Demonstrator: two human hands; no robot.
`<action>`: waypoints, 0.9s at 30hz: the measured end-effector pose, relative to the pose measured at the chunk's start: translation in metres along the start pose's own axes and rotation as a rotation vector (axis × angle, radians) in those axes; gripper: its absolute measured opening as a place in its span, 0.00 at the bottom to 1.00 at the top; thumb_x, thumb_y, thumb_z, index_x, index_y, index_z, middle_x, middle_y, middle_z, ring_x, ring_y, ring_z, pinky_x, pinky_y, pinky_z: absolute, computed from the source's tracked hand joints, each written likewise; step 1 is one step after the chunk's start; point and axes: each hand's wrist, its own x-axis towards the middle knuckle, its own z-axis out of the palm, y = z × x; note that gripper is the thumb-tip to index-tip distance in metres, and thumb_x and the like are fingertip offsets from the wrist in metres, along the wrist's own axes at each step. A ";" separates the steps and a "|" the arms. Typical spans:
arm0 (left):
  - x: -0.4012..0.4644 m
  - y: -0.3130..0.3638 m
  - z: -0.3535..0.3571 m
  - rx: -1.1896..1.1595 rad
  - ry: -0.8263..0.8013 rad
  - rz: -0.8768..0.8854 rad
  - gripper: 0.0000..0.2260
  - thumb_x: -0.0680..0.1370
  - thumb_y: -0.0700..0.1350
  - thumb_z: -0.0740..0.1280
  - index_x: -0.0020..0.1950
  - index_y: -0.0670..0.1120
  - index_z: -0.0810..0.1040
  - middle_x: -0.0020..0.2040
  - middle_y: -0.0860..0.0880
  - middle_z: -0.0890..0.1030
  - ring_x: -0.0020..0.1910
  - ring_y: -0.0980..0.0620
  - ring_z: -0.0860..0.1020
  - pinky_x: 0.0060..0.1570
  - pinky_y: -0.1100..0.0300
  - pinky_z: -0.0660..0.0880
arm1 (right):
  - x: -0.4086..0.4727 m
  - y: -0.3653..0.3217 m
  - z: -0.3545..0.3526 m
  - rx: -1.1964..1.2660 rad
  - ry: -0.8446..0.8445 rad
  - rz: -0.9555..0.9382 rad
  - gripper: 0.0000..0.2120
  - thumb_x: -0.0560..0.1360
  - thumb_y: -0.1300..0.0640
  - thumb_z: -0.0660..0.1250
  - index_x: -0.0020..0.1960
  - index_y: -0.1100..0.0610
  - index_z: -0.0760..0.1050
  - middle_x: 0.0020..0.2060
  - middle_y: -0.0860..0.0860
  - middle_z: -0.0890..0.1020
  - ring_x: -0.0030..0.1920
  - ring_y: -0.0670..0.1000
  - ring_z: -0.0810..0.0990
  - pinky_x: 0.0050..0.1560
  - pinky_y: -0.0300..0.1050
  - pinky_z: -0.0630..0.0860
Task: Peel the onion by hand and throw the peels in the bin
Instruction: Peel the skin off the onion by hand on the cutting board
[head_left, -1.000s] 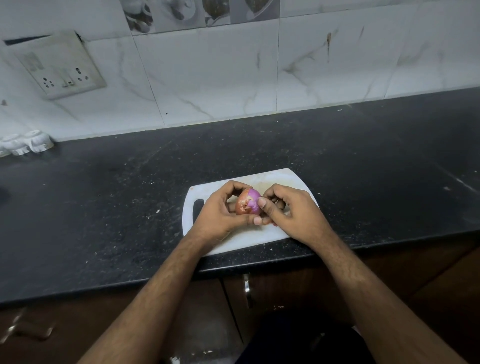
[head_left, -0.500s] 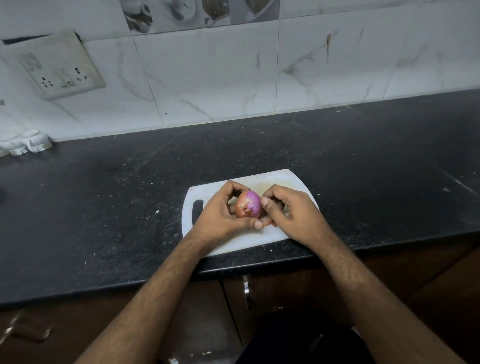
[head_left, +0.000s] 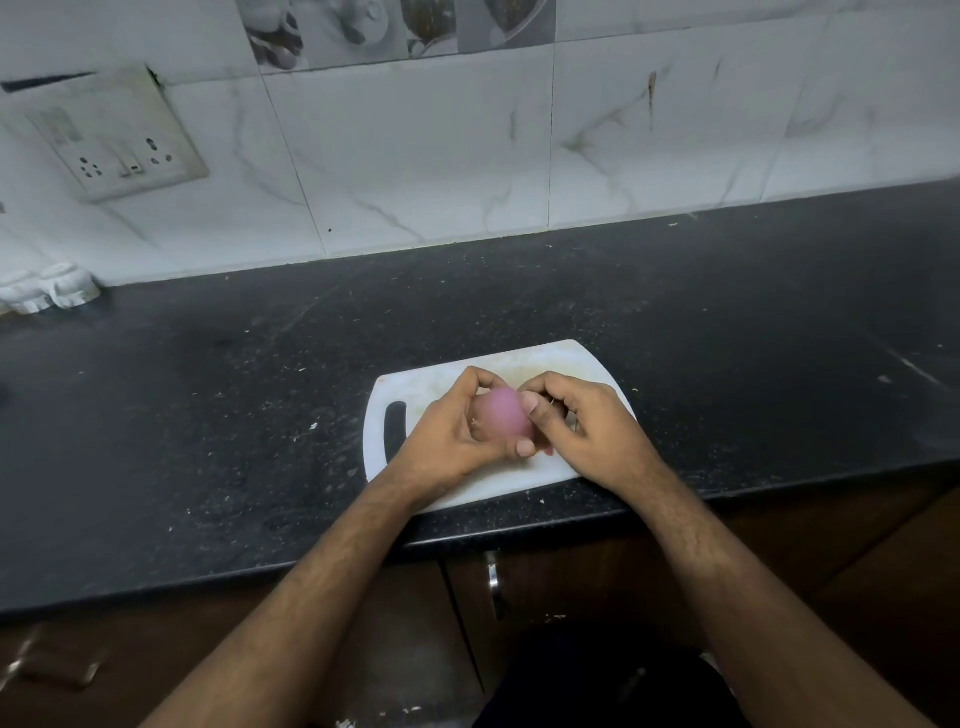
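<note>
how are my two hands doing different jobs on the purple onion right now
The left hand cups the purple onion from the side, its thumb under it; the right hand only meets it with the thumb tip at the top edge. The left hand's fingers arch over it; the right hand's curl beside it. Both hover over the white plastic cutting board.

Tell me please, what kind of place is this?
Most likely a home kitchen: a dark stone counter under a tiled wall, with a white cutting board and an onion on it.

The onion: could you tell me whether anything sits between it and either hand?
Nothing visible does. The left hand grips the onion directly, and the right hand has its thumb on it, above the board.
</note>
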 end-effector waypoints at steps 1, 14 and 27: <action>0.000 0.001 0.001 0.035 -0.007 0.006 0.27 0.70 0.44 0.83 0.62 0.48 0.72 0.44 0.53 0.87 0.45 0.56 0.85 0.50 0.62 0.79 | 0.000 0.000 0.000 0.008 -0.002 0.001 0.12 0.83 0.43 0.62 0.54 0.49 0.81 0.39 0.43 0.84 0.36 0.46 0.84 0.40 0.51 0.82; 0.002 -0.004 0.003 0.207 0.078 0.133 0.27 0.72 0.45 0.83 0.66 0.54 0.74 0.58 0.55 0.82 0.55 0.57 0.83 0.56 0.62 0.80 | 0.001 0.000 -0.001 -0.028 0.104 0.067 0.05 0.81 0.48 0.67 0.52 0.48 0.79 0.36 0.46 0.84 0.34 0.40 0.81 0.43 0.51 0.81; 0.005 -0.010 0.002 0.307 0.151 0.184 0.36 0.78 0.51 0.75 0.83 0.50 0.64 0.67 0.51 0.74 0.65 0.58 0.76 0.64 0.66 0.75 | 0.001 0.001 0.002 -0.031 -0.012 0.042 0.16 0.78 0.39 0.65 0.65 0.39 0.74 0.44 0.40 0.83 0.36 0.45 0.83 0.45 0.56 0.82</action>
